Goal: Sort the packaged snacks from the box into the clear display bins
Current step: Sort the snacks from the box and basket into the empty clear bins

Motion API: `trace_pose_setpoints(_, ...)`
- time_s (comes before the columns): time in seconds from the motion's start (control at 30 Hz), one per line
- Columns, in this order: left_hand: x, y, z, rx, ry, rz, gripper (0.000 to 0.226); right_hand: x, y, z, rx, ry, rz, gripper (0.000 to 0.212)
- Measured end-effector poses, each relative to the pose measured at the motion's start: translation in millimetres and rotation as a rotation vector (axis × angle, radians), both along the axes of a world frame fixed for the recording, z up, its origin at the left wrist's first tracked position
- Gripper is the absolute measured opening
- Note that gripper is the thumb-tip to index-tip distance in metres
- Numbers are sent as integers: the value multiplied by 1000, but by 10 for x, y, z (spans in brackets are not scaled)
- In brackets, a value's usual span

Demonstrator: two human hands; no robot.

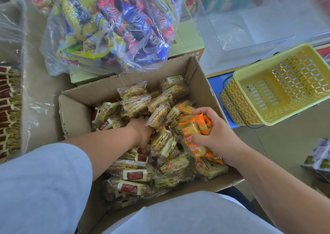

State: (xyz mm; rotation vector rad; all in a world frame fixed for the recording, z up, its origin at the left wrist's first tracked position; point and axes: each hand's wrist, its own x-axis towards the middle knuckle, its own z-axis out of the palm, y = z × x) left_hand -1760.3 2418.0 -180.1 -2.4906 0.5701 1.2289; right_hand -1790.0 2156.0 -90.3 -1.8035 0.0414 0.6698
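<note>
Inside box [76,112], right grip [216,135] clenched round a bunch of orange packs [192,124], likely gathering one kind per trip. Left grip [142,132] buried among beige packs [135,105] just left of it, fingers hidden: can't tell if holding. Clear bin [250,28] sits well beyond both grips, past basket [253,83], so packs probably get batched first.

Bright, even light; blurred, wide-angle-bent edges; soft shadows.

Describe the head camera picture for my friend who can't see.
A person's right grip holds orange-wrapped snack packets over an open brown cardboard box of packaged biscuits, while the left grip reaches among them; a yellow plastic basket sits alongside.
</note>
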Motion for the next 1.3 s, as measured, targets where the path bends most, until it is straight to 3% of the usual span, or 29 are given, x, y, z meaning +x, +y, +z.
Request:
trace_pose_setpoints(0.37, 36, 120, 6, -167, -42, 157, 62, -21, 13, 59, 30, 21, -43, 64)
trace_pose_setpoints(0.5, 28, 219, 45, -326, -56, 375, 77, -31, 21, 87, 58, 38, -64, 62)
trace_pose_setpoints(0.67, -33, 302, 228, -500, -130, 489, 117, -43, 40, 108, 75, 66, -78, 63)
trace_pose_setpoints(1.03, -281, 334, 964, -937, -278, 747, 91, -81, 13, 317, 123, 42, -58, 62)
trace_pose_setpoints(1.2, -378, 220, 1138, -1139, -465, 846, 74, -83, -72, 394, 144, 54, -45, 62)
trace_pose_setpoints(1.3, -376, -6, 1080, -1018, -389, 822, 69, -41, -136, 435, 144, 68, -27, 65)
